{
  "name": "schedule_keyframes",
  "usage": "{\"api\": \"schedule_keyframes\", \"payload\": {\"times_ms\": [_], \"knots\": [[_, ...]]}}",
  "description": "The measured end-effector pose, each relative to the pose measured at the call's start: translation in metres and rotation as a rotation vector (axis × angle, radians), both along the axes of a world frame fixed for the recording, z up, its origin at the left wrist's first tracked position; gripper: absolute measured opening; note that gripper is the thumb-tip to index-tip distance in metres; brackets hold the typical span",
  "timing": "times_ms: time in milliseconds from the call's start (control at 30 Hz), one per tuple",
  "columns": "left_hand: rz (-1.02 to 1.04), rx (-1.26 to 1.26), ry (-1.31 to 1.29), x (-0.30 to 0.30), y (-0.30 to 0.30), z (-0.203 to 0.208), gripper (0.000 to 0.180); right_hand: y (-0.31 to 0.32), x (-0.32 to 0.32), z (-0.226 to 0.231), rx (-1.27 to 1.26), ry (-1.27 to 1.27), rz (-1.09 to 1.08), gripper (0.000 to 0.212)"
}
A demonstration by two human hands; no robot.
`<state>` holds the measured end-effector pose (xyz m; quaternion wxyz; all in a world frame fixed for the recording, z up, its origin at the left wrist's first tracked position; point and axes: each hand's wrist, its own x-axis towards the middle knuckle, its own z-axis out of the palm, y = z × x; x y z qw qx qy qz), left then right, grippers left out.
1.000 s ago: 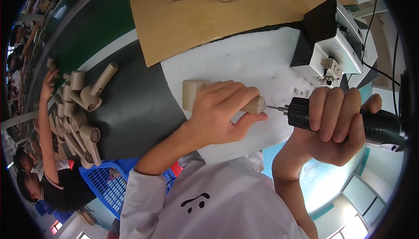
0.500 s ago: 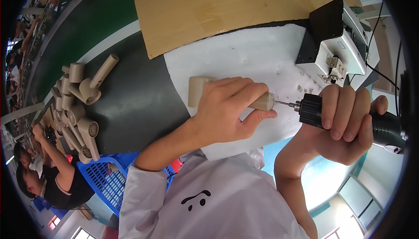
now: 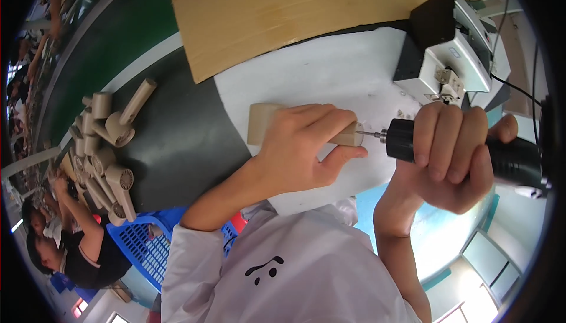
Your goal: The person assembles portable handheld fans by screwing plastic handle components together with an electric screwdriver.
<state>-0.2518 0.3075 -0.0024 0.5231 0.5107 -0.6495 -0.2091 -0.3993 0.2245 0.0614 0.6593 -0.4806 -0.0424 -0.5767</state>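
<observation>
Lying on its side over the white foam sheet [image 3: 312,69] is a beige handheld fan [image 3: 263,123]. My left hand [image 3: 306,140] wraps around its handle, hiding the middle of it. The handle's end pokes out past my thumb and forefinger. A black electric screwdriver [image 3: 401,139] lies level in my right hand [image 3: 451,155], its fingers closed around the body. The screwdriver's thin bit reaches left to the end face of the fan handle and appears to touch it. Any screw at the tip is too small to make out.
Several beige fans [image 3: 106,158] are piled at the left on the dark table. More lie on a cardboard sheet [image 3: 247,28] at the far side. A white and black screw feeder [image 3: 439,57] stands at the right. Below the left edge is a blue basket [image 3: 144,243]; a co-worker [image 3: 88,246] sits beyond.
My right hand and the screwdriver have shifted left and slightly up. The fan in my left hand has moved a little left, and the whole view has shifted slightly.
</observation>
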Motion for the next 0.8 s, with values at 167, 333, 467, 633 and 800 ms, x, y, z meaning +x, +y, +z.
{"api": "schedule_keyframes", "payload": {"times_ms": [167, 333, 467, 633, 800], "knots": [[0.058, 0.006, -0.105, 0.02, 0.001, 0.004, 0.032, -0.049, -0.062, -0.004, -0.028, 0.215, -0.653, 0.034], [0.159, 0.051, -0.039, 0.024, -0.001, 0.003, 0.028, -0.074, -0.072, -0.008, -0.007, 0.344, -0.833, 0.035], [0.13, 0.107, -0.045, 0.027, 0.0, 0.003, 0.035, -0.079, -0.071, -0.015, 0.001, 0.381, -0.878, 0.032], [0.114, 0.115, -0.124, 0.024, 0.001, 0.0, 0.034, -0.081, -0.065, -0.018, 0.011, 0.426, -0.902, 0.03], [0.103, 0.06, -0.067, 0.02, -0.001, 0.005, 0.031, -0.087, -0.068, -0.015, 0.149, 0.438, -0.897, 0.027]]}}
